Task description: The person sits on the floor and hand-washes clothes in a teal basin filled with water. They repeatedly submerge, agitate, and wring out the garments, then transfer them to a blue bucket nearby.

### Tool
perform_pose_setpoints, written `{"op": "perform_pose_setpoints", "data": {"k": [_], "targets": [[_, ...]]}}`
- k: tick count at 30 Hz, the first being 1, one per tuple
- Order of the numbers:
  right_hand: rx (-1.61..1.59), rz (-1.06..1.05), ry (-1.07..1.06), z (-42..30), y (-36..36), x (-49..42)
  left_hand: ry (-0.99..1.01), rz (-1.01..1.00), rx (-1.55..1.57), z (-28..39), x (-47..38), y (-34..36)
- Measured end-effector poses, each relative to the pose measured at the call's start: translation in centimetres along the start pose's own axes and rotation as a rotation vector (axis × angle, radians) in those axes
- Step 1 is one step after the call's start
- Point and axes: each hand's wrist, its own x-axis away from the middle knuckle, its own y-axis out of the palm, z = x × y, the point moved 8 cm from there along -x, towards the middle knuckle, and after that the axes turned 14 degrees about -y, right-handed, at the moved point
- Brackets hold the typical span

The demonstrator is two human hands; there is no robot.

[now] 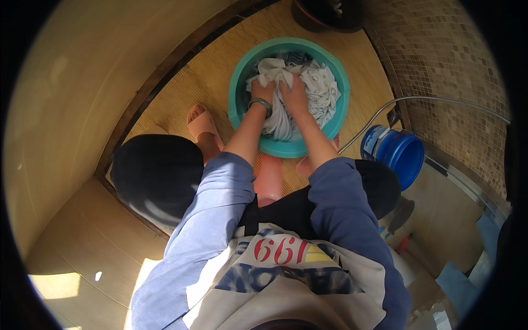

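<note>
Between my feet a round teal plastic basin (236,97) stands on the ribbed floor, with wet laundry inside. My left hand (262,91), a green bangle (261,105) on its wrist, grips a bunched white cloth (273,74). Close beside it my right hand (293,93) holds the same cloth, its fingertips partly hidden in the folds. White patterned fabric (326,88) lies crumpled at the right of the basin. Behind the hands, a dark blue-grey cloth (298,58) shows near the far rim.
A blue plastic bucket (394,154) is tilted at the right, near a metal shower hose (437,98). Beyond the basin stands a dark tub (315,18). A pink plastic stool (269,177) is between my legs. Tiled wall (445,53) rises on the right.
</note>
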Motion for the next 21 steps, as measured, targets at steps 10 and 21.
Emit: {"op": "perform_pose_setpoints", "data": {"k": [10, 21], "targets": [[0.073, -0.325, 0.393, 5.6, 5.2, -3.9, 0.051, 0.048, -0.387, 1.5, -7.6, 3.7], [-0.149, -0.12, -0.023, -6.5, -1.9, -0.8, -0.227, -0.522, 0.446, -1.9, -8.0, 5.7]]}}
